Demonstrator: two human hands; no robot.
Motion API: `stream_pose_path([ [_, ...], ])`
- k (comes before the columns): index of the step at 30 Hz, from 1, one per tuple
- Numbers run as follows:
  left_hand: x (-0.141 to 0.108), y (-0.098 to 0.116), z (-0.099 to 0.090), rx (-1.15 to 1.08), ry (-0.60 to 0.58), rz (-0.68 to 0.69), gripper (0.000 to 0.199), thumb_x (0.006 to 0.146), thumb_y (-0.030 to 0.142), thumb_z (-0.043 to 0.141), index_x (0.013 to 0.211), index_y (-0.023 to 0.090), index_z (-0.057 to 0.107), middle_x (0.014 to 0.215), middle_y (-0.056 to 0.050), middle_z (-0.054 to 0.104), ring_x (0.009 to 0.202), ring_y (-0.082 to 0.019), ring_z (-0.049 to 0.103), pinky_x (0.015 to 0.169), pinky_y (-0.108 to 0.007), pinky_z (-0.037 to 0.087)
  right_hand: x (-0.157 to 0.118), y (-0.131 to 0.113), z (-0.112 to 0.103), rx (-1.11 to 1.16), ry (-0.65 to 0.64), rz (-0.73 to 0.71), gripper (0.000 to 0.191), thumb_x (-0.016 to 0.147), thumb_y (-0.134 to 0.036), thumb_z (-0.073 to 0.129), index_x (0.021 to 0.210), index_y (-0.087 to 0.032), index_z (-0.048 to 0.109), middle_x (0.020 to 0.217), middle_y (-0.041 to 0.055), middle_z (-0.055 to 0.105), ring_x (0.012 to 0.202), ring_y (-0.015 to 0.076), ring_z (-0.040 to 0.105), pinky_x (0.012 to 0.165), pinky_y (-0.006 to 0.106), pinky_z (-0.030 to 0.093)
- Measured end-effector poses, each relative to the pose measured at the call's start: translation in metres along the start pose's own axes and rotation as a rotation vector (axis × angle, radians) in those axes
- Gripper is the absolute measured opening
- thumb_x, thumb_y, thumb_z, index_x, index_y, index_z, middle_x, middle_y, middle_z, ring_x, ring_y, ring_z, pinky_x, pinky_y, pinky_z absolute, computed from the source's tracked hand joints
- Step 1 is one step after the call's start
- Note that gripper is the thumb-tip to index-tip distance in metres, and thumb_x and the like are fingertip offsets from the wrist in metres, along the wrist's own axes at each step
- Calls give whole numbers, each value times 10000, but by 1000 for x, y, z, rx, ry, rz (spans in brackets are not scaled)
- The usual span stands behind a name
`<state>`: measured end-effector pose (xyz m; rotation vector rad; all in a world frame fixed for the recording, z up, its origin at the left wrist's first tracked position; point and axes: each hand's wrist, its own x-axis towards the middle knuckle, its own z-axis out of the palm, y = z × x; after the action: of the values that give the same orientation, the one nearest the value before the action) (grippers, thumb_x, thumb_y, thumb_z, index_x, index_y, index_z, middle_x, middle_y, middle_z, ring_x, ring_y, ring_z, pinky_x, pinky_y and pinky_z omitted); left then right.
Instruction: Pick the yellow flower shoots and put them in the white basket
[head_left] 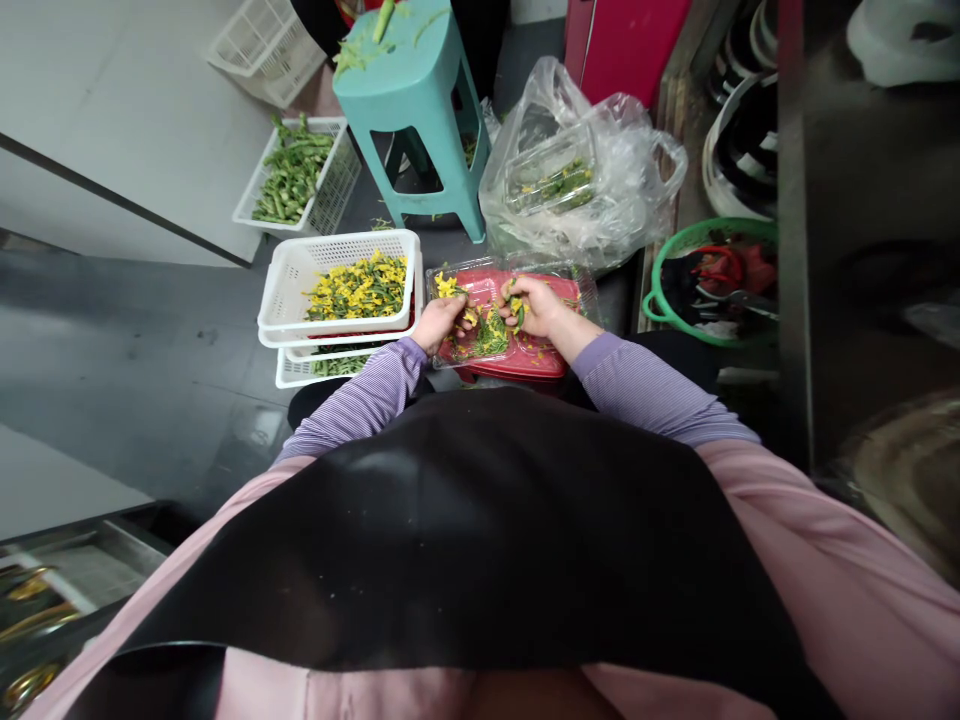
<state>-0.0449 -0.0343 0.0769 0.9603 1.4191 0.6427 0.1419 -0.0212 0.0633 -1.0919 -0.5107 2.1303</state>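
My left hand (439, 323) is closed in a pinch, with a small yellow flower (471, 316) at its fingertips. Opposite it, my right hand (534, 305) is curled round small green sprigs with yellow flowers (517, 312). Both hands are over a clear plastic box (480, 268) with its lid folded open, resting on a red stool (525, 372). Inside lie green stems and yellow petals (491, 335), and more yellow flowers (448, 286) sit at its far left corner. Some of the sprigs are covered by my fingers.
To the left, a white basket (281, 290) of yellow flowers is stacked on other baskets. Behind are a basket (341, 165) of green stalks and a turquoise stool (409, 90). A plastic bag (637, 170) holds a clear box (551, 175). A green basin (656, 290) stands right.
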Motion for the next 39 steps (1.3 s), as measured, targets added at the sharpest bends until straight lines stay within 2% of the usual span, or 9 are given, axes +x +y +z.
stream_pose_path([
  [4,1,-3,3,-5,16,101,156,908,124,522,1024,93,622,832,-42,671,609,-84,595,538,-173,436,1,1,-2,-54,66,31,102,685,-86,462,755,-160,472,622,9,499,497,97,414,452,212,242],
  [8,-2,-8,14,40,26,186,155,894,86,531,1023,109,613,683,-1,617,566,-87,569,567,-181,452,3,16,3,-136,-5,51,9,791,-127,526,792,-135,522,646,17,532,492,76,427,416,182,252],
  [13,-7,-10,21,42,60,187,96,894,109,563,980,110,608,602,11,596,550,-105,584,596,-211,498,8,33,-2,-336,-74,-168,292,737,-221,765,852,-180,500,616,-40,533,476,63,427,407,163,294],
  [17,-8,-11,19,49,55,180,110,906,129,553,895,83,652,653,-26,645,598,-118,623,667,-248,547,7,33,-1,-495,-24,-304,321,725,-216,789,857,-192,498,588,-65,529,428,49,394,388,168,289],
  [24,-2,-8,6,142,-3,156,98,888,130,594,827,80,652,613,-27,627,523,-99,584,584,-215,504,-2,16,4,-611,-12,-196,162,759,-116,739,831,-135,595,490,-65,472,394,52,381,387,178,266],
  [28,11,-16,-2,248,-14,129,38,821,101,617,800,101,650,615,-18,607,538,-110,567,611,-233,499,-4,6,3,-500,10,-172,154,765,-65,699,782,-143,568,519,-45,468,419,52,363,387,177,238],
  [31,29,-29,0,509,48,156,115,676,26,648,737,121,672,678,-28,628,661,-145,596,720,-246,499,-3,-3,0,-235,15,-120,122,800,-57,597,768,-150,524,558,-35,445,437,50,323,383,169,194],
  [34,47,-41,9,799,89,117,117,666,83,668,595,148,601,661,-69,603,785,-210,623,831,-292,486,-2,-12,-4,-10,8,-51,119,854,-111,484,747,-162,473,554,-32,398,445,64,307,382,170,174],
  [39,62,-46,22,973,94,72,309,658,127,712,528,190,439,641,-91,545,899,-276,628,909,-347,459,3,-11,-8,-2,86,3,233,897,-213,537,710,-177,402,559,-29,409,476,71,400,395,166,236],
])
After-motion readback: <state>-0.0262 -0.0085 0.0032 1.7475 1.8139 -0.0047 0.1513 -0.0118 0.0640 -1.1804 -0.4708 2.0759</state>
